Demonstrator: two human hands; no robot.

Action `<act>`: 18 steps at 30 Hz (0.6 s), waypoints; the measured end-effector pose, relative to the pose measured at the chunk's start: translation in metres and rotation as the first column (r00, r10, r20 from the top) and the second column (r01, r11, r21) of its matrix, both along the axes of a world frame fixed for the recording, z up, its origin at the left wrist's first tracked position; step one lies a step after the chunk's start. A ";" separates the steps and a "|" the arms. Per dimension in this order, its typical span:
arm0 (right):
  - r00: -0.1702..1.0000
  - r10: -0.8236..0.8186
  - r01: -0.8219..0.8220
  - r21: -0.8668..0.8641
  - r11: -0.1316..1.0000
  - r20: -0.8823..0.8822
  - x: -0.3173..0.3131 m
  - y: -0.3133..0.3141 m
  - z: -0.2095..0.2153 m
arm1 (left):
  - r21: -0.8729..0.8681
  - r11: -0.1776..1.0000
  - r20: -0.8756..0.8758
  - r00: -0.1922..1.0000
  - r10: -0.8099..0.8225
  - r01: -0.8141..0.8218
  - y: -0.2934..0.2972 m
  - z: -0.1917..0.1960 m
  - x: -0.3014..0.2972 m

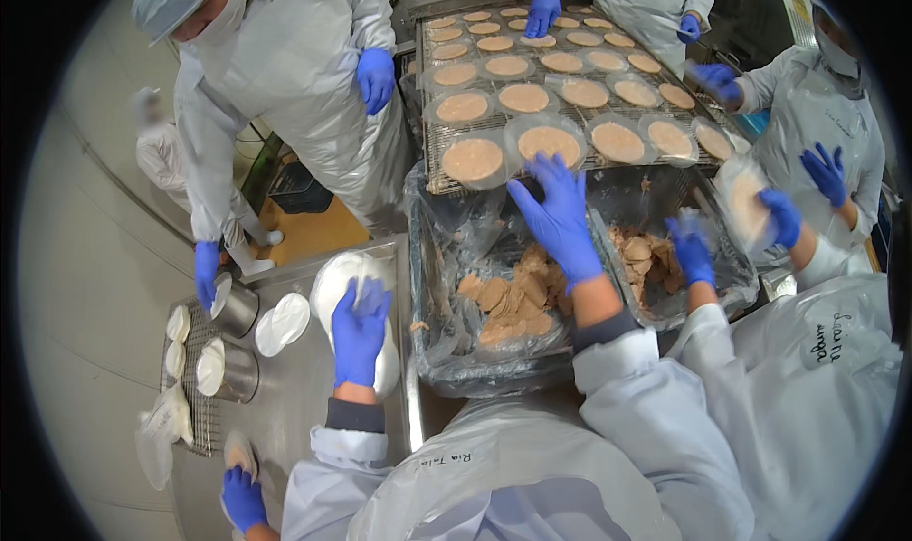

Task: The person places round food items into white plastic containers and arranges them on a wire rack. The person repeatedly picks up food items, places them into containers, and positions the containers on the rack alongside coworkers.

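Note:
My left hand (359, 337), in a blue glove, is over a stack of round white sheets (332, 280) on a metal table. Its fingers are stretched out and slightly blurred; a translucent patch shows at their tips. My right hand (559, 223), gloved too, reaches forward with fingers spread. Its fingertips are at the near edge of a pale pink disc (549, 145), which lies on a round translucent sheet. Several rows of such discs lie on a wire mesh conveyor (442, 178). Whether the fingertips touch the disc or only its sheet, I cannot tell.
Below the conveyor's end, plastic-lined bins (432, 346) hold heaped pinkish-brown pieces. Metal cans (233, 375) and a wire rack (202, 416) stand on the left. Co-workers' gloved hands (245, 498) work at lower left, beyond the conveyor and at right, where one holds a disc (746, 204).

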State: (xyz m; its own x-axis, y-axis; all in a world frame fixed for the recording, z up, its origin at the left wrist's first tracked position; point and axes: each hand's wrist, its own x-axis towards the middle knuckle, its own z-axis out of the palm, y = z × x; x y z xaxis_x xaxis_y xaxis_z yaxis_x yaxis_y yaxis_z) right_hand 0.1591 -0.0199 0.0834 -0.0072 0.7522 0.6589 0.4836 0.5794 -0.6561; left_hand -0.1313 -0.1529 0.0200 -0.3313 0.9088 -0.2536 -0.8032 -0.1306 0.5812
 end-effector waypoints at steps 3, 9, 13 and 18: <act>0.823 0.115 -0.243 -0.161 0.957 -0.557 0.000 -0.020 -0.001 | 0.054 0.959 0.131 0.950 -0.283 0.278 0.055 0.027 0.049; -0.148 -0.111 -0.792 0.051 0.608 -0.983 0.030 0.003 -0.019 | 0.329 0.860 0.012 0.908 -0.418 0.391 0.138 0.045 0.130; -0.135 -0.101 -0.830 0.057 0.555 -0.986 0.033 0.015 -0.047 | 0.071 0.919 -0.059 0.921 -0.384 0.388 0.145 0.011 0.134; -0.069 0.040 -0.802 0.079 0.593 -0.997 0.032 -0.015 0.004 | 0.203 0.908 0.097 0.915 -0.392 0.367 0.075 0.026 0.107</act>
State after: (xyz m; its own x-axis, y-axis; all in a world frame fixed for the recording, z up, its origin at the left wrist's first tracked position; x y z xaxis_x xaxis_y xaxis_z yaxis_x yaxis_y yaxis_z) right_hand 0.1906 -0.0353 0.0877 -0.2110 0.9756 0.0607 -0.8876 -0.1652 -0.4299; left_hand -0.0241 -0.0777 0.0456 0.0732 0.9928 -0.0949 -0.8801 0.1090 0.4621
